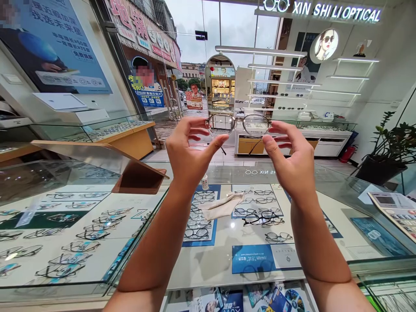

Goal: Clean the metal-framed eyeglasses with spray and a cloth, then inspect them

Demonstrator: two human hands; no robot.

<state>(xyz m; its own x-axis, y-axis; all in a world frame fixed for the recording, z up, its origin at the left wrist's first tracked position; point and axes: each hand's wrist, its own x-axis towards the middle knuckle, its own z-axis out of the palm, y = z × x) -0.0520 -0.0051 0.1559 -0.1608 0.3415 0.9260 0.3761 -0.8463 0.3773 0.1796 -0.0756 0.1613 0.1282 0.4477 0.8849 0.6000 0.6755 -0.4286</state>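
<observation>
I hold a pair of thin-rimmed glasses (pixel 238 124) up at eye height, lenses facing away. My left hand (pixel 188 151) pinches the left rim between thumb and fingers. My right hand (pixel 290 158) pinches the right rim the same way. The temples hang down between my hands. Below them, on the glass counter (pixel 334 190), lie a beige cleaning cloth (pixel 222 206), a small spray bottle (pixel 204 182) and a dark-framed pair of glasses (pixel 260 218).
Glass display cases (pixel 65 225) hold several rows of frames. A tilted brown mirror (pixel 130 171) stands at the left. A calculator (pixel 394 212) lies at the right edge, a potted plant (pixel 388 149) beyond it. Wall shelves (pixel 279 82) and the shop door are farther back.
</observation>
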